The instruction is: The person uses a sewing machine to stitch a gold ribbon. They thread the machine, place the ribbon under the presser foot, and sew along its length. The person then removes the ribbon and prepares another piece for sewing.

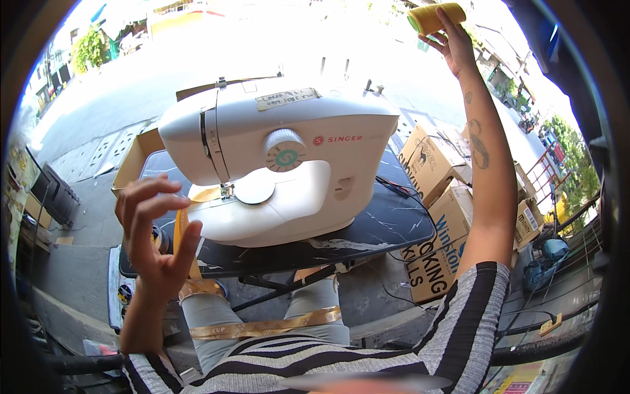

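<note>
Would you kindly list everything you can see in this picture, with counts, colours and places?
sewing machine: one, white, on the table in the middle
table: one, black marbled top, under the machine
ribbon: one, gold, running from the needle area down across the lap
thread spool: one, yellow, held high at upper right
cardboard boxes: several, brown, stacked right of the table
open box: one, brown, behind the table at left
cable: one, dark, trailing off the table's right edge
street: pale, sunlit, beyond the table
striped top: one, black and white, lower edge
left hand: open, fingers spread, beside the ribbon
right hand: raised, grip closed on the thread spool
</note>
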{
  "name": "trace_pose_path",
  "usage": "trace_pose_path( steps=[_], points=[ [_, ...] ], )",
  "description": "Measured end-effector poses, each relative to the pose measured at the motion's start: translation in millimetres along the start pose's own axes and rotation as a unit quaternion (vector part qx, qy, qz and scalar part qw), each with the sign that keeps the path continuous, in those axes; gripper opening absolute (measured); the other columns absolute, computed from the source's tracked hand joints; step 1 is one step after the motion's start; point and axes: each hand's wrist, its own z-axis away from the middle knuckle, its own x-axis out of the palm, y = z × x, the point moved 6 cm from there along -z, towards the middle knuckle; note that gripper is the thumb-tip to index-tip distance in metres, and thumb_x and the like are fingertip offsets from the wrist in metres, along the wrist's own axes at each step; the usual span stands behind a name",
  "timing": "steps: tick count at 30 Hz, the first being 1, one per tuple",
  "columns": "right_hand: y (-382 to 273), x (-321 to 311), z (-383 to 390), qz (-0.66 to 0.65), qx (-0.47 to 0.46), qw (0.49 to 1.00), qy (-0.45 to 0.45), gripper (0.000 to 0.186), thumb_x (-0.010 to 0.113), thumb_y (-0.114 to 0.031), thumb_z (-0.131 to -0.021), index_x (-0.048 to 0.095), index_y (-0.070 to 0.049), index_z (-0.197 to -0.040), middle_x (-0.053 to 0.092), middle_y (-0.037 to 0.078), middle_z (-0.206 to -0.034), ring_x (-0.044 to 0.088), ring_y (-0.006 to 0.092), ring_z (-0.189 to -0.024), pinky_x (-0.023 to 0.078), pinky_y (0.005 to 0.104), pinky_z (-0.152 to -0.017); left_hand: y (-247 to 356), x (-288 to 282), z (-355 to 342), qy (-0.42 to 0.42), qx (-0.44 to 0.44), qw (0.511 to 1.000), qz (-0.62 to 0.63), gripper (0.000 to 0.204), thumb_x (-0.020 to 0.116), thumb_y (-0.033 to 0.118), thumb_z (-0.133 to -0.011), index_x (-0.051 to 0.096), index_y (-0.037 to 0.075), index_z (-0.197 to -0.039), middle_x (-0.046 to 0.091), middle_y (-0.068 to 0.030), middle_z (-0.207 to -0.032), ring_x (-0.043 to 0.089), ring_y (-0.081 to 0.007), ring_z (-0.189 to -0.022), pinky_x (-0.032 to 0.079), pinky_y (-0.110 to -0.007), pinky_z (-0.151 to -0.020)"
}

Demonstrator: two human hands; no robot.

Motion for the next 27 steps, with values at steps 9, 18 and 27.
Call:
trace_pose_path(
  steps=[9, 18, 27],
  points=[
    [-56.6, 50.7, 21.6, 0.059, -0.074, 0.994, -0.046, 0.068, 0.070, -0.041, -0.086, 0.040, -0.003, -0.132, 0.057, 0.018, -0.115, 0.064, 0.0282, -0.098, 0.060, 0.0388, -0.077, 9.8, 184.8, -221.9, -0.100, -0.066, 0.976, 0.180, 0.075, 0.074, 0.024, -0.081, 0.035, -0.006, -0.137, 0.048, -0.0228, -0.134, 0.049, -0.0335, -0.125, 0.042, -0.041, -0.104],
    [7.4, 73.5, 26.1, 0.195, -0.044, 0.963, -0.182, 0.061, 0.072, -0.045, -0.083, 0.052, -0.010, -0.127, 0.064, 0.007, -0.111, 0.059, 0.0172, -0.108, 0.046, 0.0344, -0.092, -47.5, 273.9, -257.0, -0.303, -0.175, 0.915, 0.202, 0.118, 0.085, 0.053, -0.058, 0.027, -0.008, -0.142, 0.041, -0.0296, -0.137, 0.042, -0.0378, -0.130, 0.034, -0.045, -0.108],
    [42.1, 108.1, 52.0, 0.140, -0.020, 0.963, -0.228, 0.084, 0.075, -0.049, -0.078, 0.040, 0.000, -0.138, 0.062, 0.019, -0.117, 0.060, 0.0239, -0.111, 0.047, 0.0358, -0.096, -50.3, 255.7, -253.0, -0.329, -0.147, 0.887, 0.287, 0.097, 0.084, 0.046, -0.063, 0.042, 0.001, -0.139, 0.056, -0.0220, -0.126, 0.053, -0.0294, -0.121, 0.038, -0.042, -0.107]
  ],
)
